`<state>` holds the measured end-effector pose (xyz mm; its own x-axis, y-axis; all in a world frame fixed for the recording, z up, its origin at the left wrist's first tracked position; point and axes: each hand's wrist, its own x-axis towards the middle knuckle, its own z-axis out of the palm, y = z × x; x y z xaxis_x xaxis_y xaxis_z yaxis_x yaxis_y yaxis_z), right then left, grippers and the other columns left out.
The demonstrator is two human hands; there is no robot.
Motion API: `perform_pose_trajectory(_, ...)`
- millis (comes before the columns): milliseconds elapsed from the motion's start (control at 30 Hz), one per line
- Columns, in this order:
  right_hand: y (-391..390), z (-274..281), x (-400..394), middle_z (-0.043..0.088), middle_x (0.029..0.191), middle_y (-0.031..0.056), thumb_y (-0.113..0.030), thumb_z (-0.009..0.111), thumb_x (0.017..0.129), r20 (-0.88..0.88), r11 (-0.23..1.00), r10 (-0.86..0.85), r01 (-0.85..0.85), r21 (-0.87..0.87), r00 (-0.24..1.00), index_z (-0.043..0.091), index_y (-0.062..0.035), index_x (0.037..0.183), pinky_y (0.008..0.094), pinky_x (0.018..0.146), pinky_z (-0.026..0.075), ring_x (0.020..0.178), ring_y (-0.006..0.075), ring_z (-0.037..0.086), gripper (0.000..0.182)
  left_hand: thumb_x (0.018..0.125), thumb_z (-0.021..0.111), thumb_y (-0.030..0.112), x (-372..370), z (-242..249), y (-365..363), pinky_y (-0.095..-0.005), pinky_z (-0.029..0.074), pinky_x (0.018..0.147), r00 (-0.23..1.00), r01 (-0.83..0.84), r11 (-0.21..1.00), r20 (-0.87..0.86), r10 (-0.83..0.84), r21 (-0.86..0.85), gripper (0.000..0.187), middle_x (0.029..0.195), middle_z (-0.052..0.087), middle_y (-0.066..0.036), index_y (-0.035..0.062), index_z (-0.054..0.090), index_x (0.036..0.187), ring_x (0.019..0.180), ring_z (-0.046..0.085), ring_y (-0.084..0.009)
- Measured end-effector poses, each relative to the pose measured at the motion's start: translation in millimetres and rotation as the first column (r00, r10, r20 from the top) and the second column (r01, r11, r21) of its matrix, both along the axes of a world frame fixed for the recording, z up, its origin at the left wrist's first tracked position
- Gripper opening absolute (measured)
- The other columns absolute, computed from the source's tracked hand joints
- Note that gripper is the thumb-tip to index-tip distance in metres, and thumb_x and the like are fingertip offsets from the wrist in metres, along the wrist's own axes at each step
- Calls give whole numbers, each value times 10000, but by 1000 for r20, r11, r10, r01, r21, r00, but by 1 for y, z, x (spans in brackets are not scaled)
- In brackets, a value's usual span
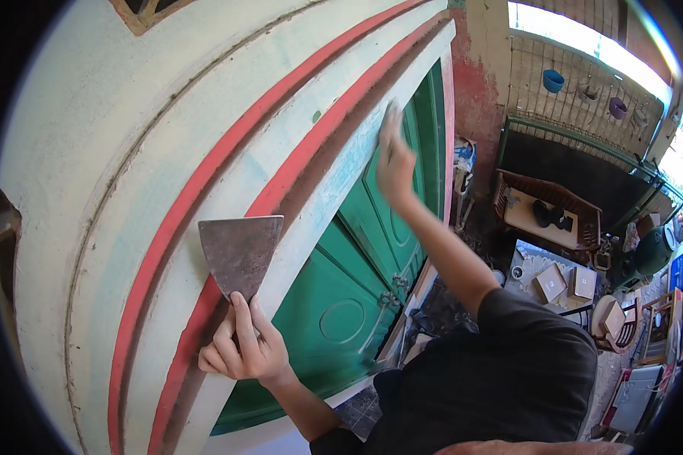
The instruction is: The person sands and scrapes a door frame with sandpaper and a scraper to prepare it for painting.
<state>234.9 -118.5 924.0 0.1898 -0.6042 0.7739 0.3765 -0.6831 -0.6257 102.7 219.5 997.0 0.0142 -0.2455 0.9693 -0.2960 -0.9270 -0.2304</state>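
My left hand point(243, 345) grips a putty knife point(243, 250) near the bottom of its wide, worn metal blade. The blade points up in front of the red and white wall moulding. Higher up, my right hand point(396, 163) is against the flat white band point(360, 148) beside the green door. Motion smears its fingers, which look pressed together around a thin dark edge I cannot make out. Patchy pale blue marks show on the band near this hand. Below it is the green panelled door point(349, 303).
Curved red ridges point(228, 152) run along the wall. To the right are a wooden bench point(546, 212), a table point(531, 258) with boxes on it, and chairs point(618, 322). Small pots point(553, 81) hang on a wire grille behind.
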Motion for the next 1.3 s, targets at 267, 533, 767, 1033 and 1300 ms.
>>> perform_pose_trajectory(267, -81, 27, 43, 519, 1505, 295, -166, 462, 1120, -23, 992, -90, 92, 83, 996, 501, 75, 1491, 404, 1164, 449, 1453, 389, 460, 444, 915, 829, 332, -1, 0, 2, -390, 335, 762, 1000, -15, 1000, -16, 16, 2, 266, 868, 712, 69, 197, 834, 1144, 743, 469, -178)
perform_pose_trajectory(533, 9, -10, -3, 443, 1562, 282, -147, 456, 1125, 2, 993, -94, 94, -77, 996, 433, 54, 1549, 374, 1112, 473, 1450, 340, 455, 470, 900, 845, 258, -3, 5, -2, -370, 344, 741, 1000, 0, 1000, 2, 0, 23, 254, 825, 687, 45, 142, 839, 1126, 722, 480, -181)
perform_pose_trajectory(767, -96, 30, 41, 526, 1459, 325, -215, 421, 1131, -222, 979, -33, 76, 188, 974, 469, 84, 1498, 457, 1098, 506, 1403, 412, 487, 476, 923, 822, 343, -1, 3, 0, -382, 324, 748, 1000, -2, 1000, 10, 2, 3, 246, 862, 710, 81, 211, 835, 1131, 718, 451, -180)
perform_pose_trajectory(1033, 7, -10, -11, 530, 1445, 335, -160, 491, 1108, 11, 940, -166, 162, -299, 986, 445, 65, 1534, 461, 979, 570, 1185, 463, 653, 484, 909, 836, 275, -3, 5, -3, -369, 337, 734, 1000, 2, 1000, 12, -2, 17, 250, 810, 678, 56, 145, 842, 1123, 715, 472, -172)
perform_pose_trajectory(1300, -56, 30, 22, 527, 1493, 286, -169, 485, 1109, -63, 996, -27, 32, 87, 998, 513, 97, 1468, 412, 1144, 470, 1421, 385, 498, 448, 924, 820, 339, -1, 1, -1, -382, 327, 759, 1000, -6, 1000, 9, 6, -14, 247, 869, 720, 89, 214, 834, 1138, 723, 455, -174)
